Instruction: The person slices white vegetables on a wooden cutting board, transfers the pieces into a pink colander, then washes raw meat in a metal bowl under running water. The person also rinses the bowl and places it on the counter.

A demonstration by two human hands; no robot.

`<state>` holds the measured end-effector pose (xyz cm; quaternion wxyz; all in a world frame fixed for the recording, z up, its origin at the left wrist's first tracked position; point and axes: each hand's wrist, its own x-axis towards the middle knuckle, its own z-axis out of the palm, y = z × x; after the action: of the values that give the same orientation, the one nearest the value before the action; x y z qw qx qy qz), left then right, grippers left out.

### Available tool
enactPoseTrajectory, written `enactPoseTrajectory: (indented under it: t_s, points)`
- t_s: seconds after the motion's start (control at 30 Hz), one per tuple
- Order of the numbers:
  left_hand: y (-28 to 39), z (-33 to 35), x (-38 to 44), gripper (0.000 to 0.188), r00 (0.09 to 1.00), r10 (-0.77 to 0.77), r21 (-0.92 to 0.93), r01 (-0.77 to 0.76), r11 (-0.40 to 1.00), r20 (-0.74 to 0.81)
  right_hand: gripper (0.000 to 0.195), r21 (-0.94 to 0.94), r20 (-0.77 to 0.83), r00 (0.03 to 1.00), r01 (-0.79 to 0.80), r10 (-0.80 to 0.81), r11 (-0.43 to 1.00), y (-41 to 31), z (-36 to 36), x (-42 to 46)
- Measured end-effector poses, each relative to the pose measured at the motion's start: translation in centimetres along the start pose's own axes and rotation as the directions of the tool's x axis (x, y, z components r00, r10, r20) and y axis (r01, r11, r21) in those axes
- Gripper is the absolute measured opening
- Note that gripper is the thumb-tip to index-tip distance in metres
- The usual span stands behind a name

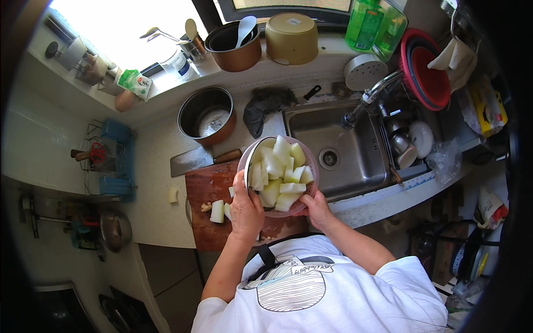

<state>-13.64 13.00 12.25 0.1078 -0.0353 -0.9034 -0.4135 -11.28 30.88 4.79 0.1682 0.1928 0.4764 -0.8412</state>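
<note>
Pale green-white chunks of peeled gourd or melon (287, 164) fill a translucent pink plastic basket (315, 179) in front of me. My right hand (315, 210) grips the basket's lower right rim. My left hand (246, 208) holds a dark-rimmed white bowl (247, 164), tilted against the basket's left side; how far it reaches beneath the chunks is hidden. Below lies a wet wooden cutting board (208, 183) with a few more pieces (217, 211) and a knob of ginger (206, 206). A cleaver (195, 161) with a wooden handle rests at the board's far edge.
Behind the cleaver stands a copper-coloured pot (207, 116), beside a dark cloth (266, 109). To the right is a steel sink (341, 154) with a faucet (358, 109) and a dish rack (406, 141). One loose chunk (172, 194) lies on the left counter.
</note>
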Motion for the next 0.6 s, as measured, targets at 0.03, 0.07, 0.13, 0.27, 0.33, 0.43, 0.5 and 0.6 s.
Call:
enactPoseTrajectory:
  t_s: [0.03, 0.07, 0.13, 0.27, 0.33, 0.43, 0.5, 0.6]
  points:
    - [0.3, -0.4, 0.2, 0.054, 1.0, 0.01, 0.062, -0.01, 0.998, 0.008, 0.035, 0.009, -0.004, 1.0, -0.002, 0.002, 1.0, -0.1, 0.1, 0.0]
    - [0.6, -0.7, 0.4, 0.056, 1.0, 0.019, 0.124, -0.021, 0.992, 0.016, 0.035, 0.003, -0.001, 1.0, -0.008, 0.008, 1.0, -0.3, 0.1, 0.0]
    - [1.2, -1.5, 0.4, 0.058, 0.993, 0.119, 0.224, -0.116, 0.968, 0.0, 0.036, -0.007, 0.007, 1.0, -0.027, 0.028, 1.0, -0.6, -0.2, -0.2]
    - [0.6, -2.7, 0.4, 0.054, 0.961, 0.264, 0.324, -0.226, 0.919, -0.08, 0.039, -0.018, 0.045, 0.997, -0.067, 0.068, 0.998, -0.3, -1.1, 0.0]
    - [0.1, -3.1, 0.3, 0.048, 0.947, 0.292, 0.326, -0.235, 0.916, -0.137, 0.038, 0.003, 0.09, 0.992, -0.085, 0.085, 0.996, 0.1, -1.6, 0.0]
    - [-0.6, -4.2, 0.1, 0.045, 0.912, 0.369, 0.337, -0.295, 0.894, -0.181, 0.04, 0.016, 0.051, 0.997, -0.061, 0.06, 0.998, 0.4, -1.2, -0.4]
    - [-1.3, -4.7, -0.6, 0.044, 0.9, 0.389, 0.299, -0.323, 0.898, -0.196, 0.042, -0.08, 0.031, 0.993, -0.11, 0.113, 0.991, 0.1, -1.4, -0.8]
    - [-2.0, -5.3, -1.2, 0.042, 0.904, 0.252, 0.139, -0.217, 0.966, -0.345, 0.041, -0.082, 0.04, 0.994, -0.095, 0.099, 0.992, 1.1, -2.4, -0.1]
